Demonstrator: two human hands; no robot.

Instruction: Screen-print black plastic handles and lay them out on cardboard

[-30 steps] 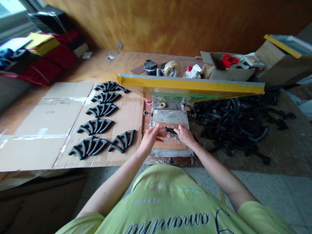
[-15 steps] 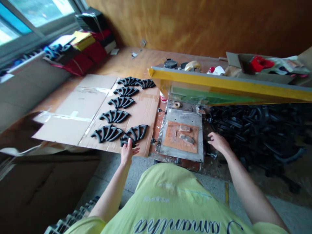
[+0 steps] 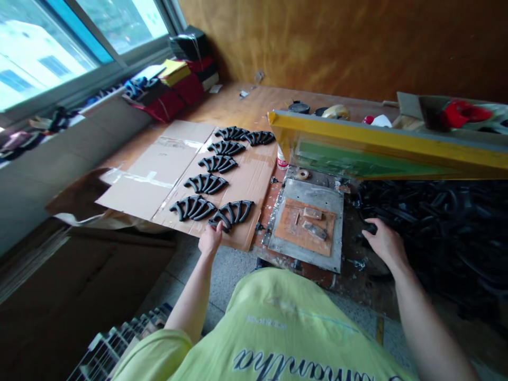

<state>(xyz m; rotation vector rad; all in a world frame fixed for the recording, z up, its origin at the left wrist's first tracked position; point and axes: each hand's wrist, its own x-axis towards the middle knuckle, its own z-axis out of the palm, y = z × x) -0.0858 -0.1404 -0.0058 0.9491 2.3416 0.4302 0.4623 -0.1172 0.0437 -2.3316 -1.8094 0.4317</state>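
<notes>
My left hand (image 3: pixel 210 237) is closed at the near edge of the cardboard (image 3: pixel 238 241), its fingers on a black curved part (image 3: pixel 220 222) in the nearest row. Several fans of black parts (image 3: pixel 205 183) lie in rows on the cardboard. At the right, my right hand (image 3: pixel 383 241) has its thumb and fingers curled round a dark piece (image 3: pixel 372 228), beside a big heap of black parts (image 3: pixel 448 233). Between the hands, a metal plate (image 3: pixel 305 189) carries a brown board (image 3: pixel 289 230) with two small blocks on it.
A yellow-edged frame (image 3: pixel 337 129) stands tilted behind the plate, over part of the heap. Behind it are a tape roll (image 3: pixel 335 112), a black tub (image 3: pixel 299 107) and an open carton (image 3: pixel 410 108). Red boxes (image 3: pixel 170 103) stand by the window.
The view has shifted left. My left hand's fingers have drawn in round the black part. My right hand has moved a little farther right, over the heap's edge, with a dark piece now visible in it.
</notes>
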